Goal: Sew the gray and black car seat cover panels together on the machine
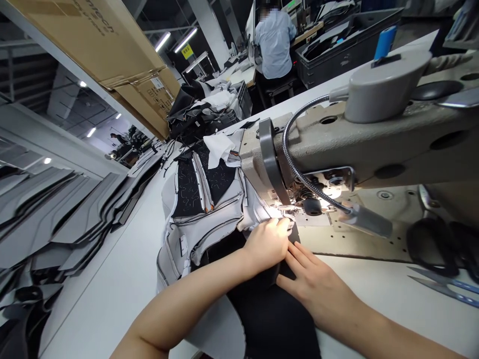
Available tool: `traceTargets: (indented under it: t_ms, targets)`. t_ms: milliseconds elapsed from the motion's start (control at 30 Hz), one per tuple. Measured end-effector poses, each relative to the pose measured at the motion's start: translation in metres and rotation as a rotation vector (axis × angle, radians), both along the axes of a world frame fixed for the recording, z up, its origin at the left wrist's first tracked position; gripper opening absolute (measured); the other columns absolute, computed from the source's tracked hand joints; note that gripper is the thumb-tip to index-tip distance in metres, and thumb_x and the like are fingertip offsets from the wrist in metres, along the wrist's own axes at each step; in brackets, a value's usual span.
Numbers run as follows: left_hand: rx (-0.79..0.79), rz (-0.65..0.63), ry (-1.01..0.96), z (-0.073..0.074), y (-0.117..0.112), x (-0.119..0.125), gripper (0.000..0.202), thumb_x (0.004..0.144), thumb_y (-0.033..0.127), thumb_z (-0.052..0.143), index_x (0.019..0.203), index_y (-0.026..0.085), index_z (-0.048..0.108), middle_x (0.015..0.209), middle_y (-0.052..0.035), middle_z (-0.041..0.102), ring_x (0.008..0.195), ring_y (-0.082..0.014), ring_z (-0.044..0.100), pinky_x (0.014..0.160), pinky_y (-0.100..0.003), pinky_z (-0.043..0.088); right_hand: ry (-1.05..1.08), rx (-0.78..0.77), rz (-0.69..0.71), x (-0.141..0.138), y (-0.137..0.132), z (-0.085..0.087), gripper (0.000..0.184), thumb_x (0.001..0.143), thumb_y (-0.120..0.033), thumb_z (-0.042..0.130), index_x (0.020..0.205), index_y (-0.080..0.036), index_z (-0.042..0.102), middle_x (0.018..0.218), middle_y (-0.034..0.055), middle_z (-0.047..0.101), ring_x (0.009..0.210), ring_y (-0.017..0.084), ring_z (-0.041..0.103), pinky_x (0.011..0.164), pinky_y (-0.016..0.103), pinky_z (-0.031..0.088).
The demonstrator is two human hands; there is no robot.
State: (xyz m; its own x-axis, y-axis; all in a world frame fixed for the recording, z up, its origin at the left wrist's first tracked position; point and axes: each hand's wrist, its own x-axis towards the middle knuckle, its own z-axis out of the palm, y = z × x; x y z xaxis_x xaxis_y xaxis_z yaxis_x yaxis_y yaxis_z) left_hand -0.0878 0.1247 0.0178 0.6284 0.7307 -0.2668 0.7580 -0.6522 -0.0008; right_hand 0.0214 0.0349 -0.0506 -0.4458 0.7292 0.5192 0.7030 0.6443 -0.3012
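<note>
Evidently, we are partway along a seam: our left hand (269,243) curls over the work right by the presser foot (290,209) of the sewing machine (374,144), its fingertips too hidden for us to tell whether they pinch or only press. Our right hand (318,286) lies flat, fingers extended, resting on the black panel (277,324) without gripping it. The grey-and-black sewn cover (220,214) sits beside the machine's needle end, reaching toward the tabletop's (108,279) far edge, while the black panel spreads toward the near edge. On the cover, we judge several seams done, since its grey sections and dark insets look joined. The black panel's near stretch lies away from the needle and seems unstitched; how much is sewn beneath our hands, we cannot see. Along the tabletop's left edge, the stacked grey panels (86,209) look loose and unsewn.
</note>
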Motion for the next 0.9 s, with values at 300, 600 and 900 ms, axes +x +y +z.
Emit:
traceTargets:
  t_ms: [300, 600, 900]
  targets:
    - [-0.059, 0.039, 0.015, 0.006, 0.004, 0.004, 0.035, 0.087, 0.014, 0.039, 0.12, 0.017, 0.05, 0.105, -0.0081, 0.064, 0.094, -0.0228, 0.062, 0.082, -0.035, 0.051, 0.004, 0.041, -0.016, -0.002, -0.001, -0.006, 0.017, 0.067, -0.017, 0.067, 0.083, -0.021, 0.067, 0.115, 0.0202, 0.061, 0.117, 0.035, 0.052, 0.102, 0.048, 0.037]
    - [-0.199, 0.052, -0.095, 0.013, 0.012, 0.01, 0.027, 0.081, 0.011, 0.039, 0.1, 0.017, 0.058, 0.092, -0.0053, 0.066, 0.079, -0.0179, 0.061, 0.076, -0.029, 0.05, 0.001, 0.04, -0.019, -0.001, 0.0, 0.001, 0.01, 0.062, -0.017, 0.071, 0.071, -0.021, 0.068, 0.107, 0.0175, 0.065, 0.112, 0.035, 0.054, 0.101, 0.048, 0.038]
    - [-0.214, 0.005, -0.183, 0.003, 0.02, 0.018, 0.019, 0.073, 0.005, 0.04, 0.075, 0.014, 0.057, 0.081, -0.0055, 0.064, 0.071, -0.0146, 0.055, 0.073, -0.027, 0.049, -0.077, 0.094, -0.076, -0.008, 0.005, -0.004, 0.008, 0.062, -0.013, 0.071, 0.06, -0.021, 0.07, 0.084, 0.012, 0.067, 0.098, 0.029, 0.057, 0.108, 0.044, 0.027]
